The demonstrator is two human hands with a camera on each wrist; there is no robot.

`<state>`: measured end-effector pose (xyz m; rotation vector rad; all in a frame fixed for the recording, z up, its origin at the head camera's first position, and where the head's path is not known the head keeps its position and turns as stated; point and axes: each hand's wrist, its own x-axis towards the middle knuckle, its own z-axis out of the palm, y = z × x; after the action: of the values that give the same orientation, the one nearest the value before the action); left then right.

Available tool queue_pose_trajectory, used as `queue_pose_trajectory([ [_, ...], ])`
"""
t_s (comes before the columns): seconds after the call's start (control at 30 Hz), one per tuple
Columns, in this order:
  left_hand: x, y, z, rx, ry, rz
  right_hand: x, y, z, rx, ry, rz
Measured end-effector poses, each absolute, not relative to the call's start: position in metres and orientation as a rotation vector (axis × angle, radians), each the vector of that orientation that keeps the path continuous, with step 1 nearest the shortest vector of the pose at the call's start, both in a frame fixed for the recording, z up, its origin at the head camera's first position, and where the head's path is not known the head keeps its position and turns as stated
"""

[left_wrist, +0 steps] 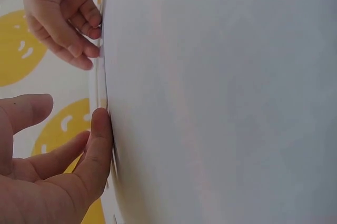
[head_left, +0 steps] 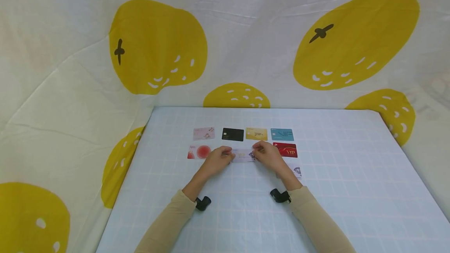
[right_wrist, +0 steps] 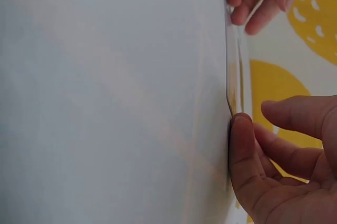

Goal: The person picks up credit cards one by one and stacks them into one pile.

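A pale lavender card (head_left: 242, 155) with a dark purple pattern at its right end lies flat between the two hands. My left hand (head_left: 218, 160) touches its left end with fingertips low against the tabletop. In the left wrist view, the left fingers (left_wrist: 95, 155) are spread, with a gap between the topmost digit and the lowest. At the card's right end, my right hand (head_left: 268, 155) rests its fingertips on the edge. The right fingers (right_wrist: 245, 145) also stand apart in the right wrist view, the lowest pressed close to the table surface.
Behind lie a pink card (head_left: 204, 133), black card (head_left: 233, 134), gold card (head_left: 256, 133) and teal card (head_left: 282, 134). Left is a card with a red circle (head_left: 203, 152); right, a red VIP card (head_left: 286, 150). The right forearm partly covers a white card (head_left: 297, 170). Patterned cloth (head_left: 246, 50) hangs behind.
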<state>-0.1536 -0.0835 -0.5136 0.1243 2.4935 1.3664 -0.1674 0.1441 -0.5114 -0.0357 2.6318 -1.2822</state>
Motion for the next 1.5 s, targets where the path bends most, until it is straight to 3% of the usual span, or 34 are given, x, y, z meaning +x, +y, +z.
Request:
queue_pose_trajectory([
  [1.5,-0.1481,-0.0897,-0.5161,0.154,2.488,1.417,-0.1651,0.1469,-0.5149,-0.091,2.653,-1.306],
])
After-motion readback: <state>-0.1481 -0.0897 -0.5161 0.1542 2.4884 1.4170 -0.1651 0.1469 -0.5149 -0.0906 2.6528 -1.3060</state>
